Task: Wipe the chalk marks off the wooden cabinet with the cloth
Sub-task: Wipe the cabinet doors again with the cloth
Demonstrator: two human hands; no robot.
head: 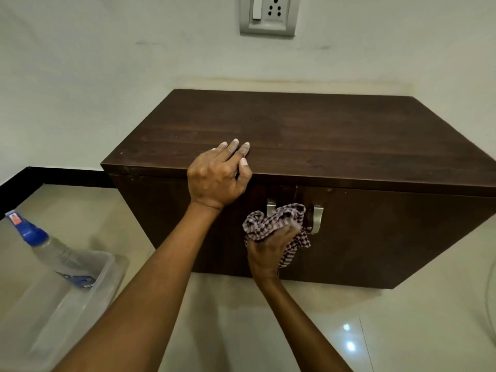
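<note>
A low dark wooden cabinet (pixel 322 135) stands against the wall, seen from above. My left hand (pixel 218 175) rests on the front edge of its top, fingers spread flat on the wood and thumb over the edge. My right hand (pixel 268 248) is lower, in front of the doors, closed around a bunched checked cloth (pixel 273 220). The cloth is pressed against the door front between two metal handles (pixel 316 218). No chalk marks stand out on the top; the door area behind the cloth is hidden.
A clear plastic bin (pixel 80 299) sits on the tiled floor at the left, holding a spray bottle (pixel 40 240) with a blue nozzle. A wall socket (pixel 269 14) is above the cabinet. Glossy floor tiles (pixel 402 331) lie in front.
</note>
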